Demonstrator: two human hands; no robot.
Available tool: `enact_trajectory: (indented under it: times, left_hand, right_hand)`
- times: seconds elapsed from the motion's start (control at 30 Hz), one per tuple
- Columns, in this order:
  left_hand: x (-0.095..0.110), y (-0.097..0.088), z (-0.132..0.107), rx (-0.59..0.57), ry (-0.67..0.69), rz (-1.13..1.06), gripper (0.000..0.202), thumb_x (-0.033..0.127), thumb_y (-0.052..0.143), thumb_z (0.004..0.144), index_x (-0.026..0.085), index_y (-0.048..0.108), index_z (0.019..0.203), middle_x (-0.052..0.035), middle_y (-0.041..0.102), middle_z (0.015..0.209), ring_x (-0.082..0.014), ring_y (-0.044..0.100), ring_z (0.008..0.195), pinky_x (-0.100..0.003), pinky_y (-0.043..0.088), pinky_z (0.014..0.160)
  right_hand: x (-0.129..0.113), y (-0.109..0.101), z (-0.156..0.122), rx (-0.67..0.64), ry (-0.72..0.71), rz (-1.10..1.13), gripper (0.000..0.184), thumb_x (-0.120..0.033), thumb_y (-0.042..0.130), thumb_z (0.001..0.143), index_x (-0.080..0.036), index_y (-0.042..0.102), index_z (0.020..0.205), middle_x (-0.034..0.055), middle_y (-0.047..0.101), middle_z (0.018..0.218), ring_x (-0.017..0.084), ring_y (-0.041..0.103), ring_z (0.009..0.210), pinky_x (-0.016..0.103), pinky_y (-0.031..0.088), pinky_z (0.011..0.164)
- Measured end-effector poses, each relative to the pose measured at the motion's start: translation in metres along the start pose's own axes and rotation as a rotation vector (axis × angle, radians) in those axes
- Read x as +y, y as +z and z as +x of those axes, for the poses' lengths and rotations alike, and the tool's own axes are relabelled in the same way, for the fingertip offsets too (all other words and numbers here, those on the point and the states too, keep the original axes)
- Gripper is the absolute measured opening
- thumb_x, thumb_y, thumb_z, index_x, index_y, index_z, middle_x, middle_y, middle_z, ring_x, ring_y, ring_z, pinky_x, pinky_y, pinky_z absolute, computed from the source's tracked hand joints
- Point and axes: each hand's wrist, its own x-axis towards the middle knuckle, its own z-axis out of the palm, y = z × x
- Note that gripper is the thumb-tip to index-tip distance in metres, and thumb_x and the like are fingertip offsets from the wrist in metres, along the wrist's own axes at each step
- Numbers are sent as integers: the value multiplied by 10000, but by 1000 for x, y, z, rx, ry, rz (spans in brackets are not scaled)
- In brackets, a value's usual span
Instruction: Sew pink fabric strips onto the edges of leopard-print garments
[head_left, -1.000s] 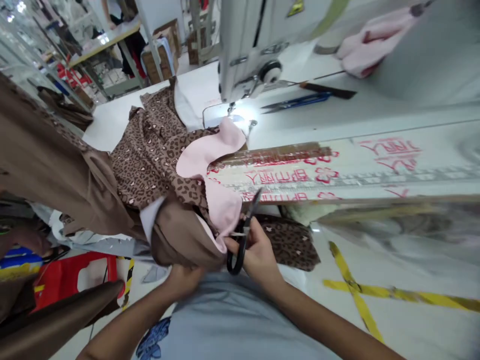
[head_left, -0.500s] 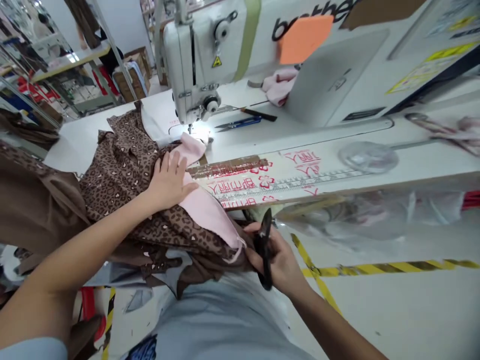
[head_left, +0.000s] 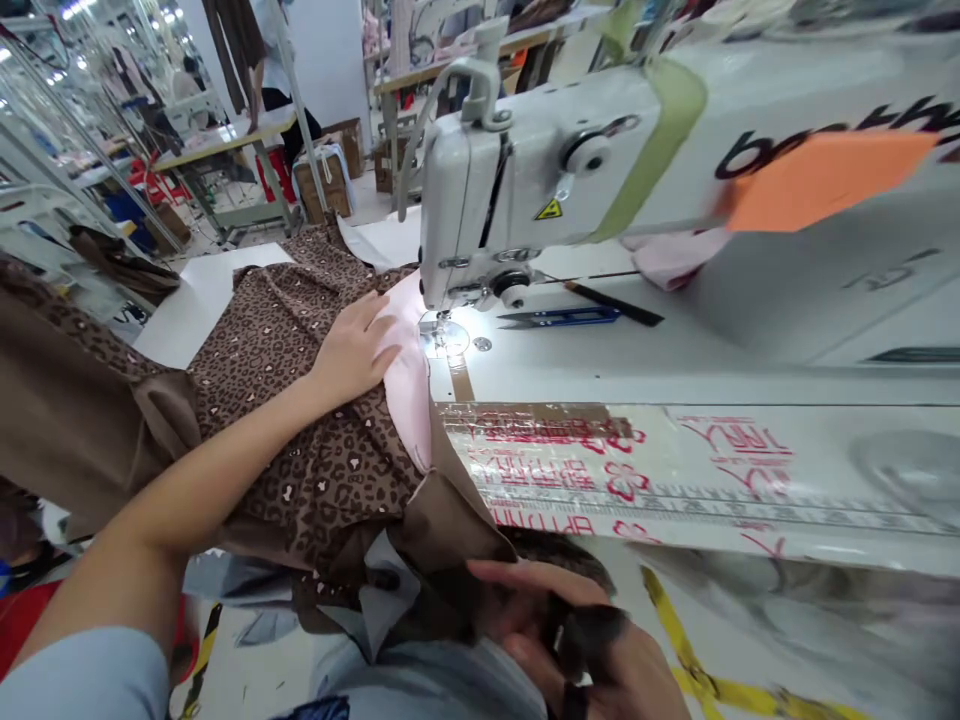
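Loosely, leopard-print cloth (head_left: 255,325) lay on the counter (head_left: 195,297), drooping over its edge | left hand (head_left: 349,355), spread flat, rested on the pink piece (head_left: 409,400) beside the sewing machine (head_left: 465,190), likely keeping it smooth | right hand (head_left: 630,655) curled round a blurred dark tool (head_left: 589,635)

The left hand (head_left: 349,350) lies on leopard-print cloth (head_left: 259,350) and a pink piece (head_left: 407,400), left of the sewing machine (head_left: 459,200). At the near side, the right hand (head_left: 636,665) holds a blurred black object (head_left: 594,636).
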Motion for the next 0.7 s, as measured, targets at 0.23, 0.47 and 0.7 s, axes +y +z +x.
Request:
enact_trajectory:
  times: [0.23, 0.47, 0.7]
  left_hand:
    - [-3, 5, -37, -250, -252, -3, 605, 529, 345, 875, 203, 275, 1380, -119, 149, 1478, -391, 95, 1343, -615, 136, 1028]
    - [-16, 17, -42, -194, -182, -1, 647, 588, 307, 862, 222, 246, 1392, -107, 163, 1477, -374, 86, 1348, -593, 101, 1047]
    - [-15, 12, -45, -142, -130, -202, 643, 544, 415, 838, 174, 332, 1357, -102, 212, 1465, -350, 84, 1357, -559, 78, 1077]
  right_hand:
    - [-60, 24, 85, -500, -474, -710, 196, -238, 644, 720, -205, 534, 879, 8, 620, 629, 180, 560, 490, 281, 293, 404]
    - [-40, -32, 85, -493, -343, -939, 173, -233, 654, 705, -180, 577, 850, 41, 600, 529, 227, 566, 450, 298, 226, 367]
    - [-14, -121, 45, -255, 196, -393, 228, -456, 418, 853, -258, 490, 767, 12, 609, 572, 145, 557, 434, 226, 430, 385]
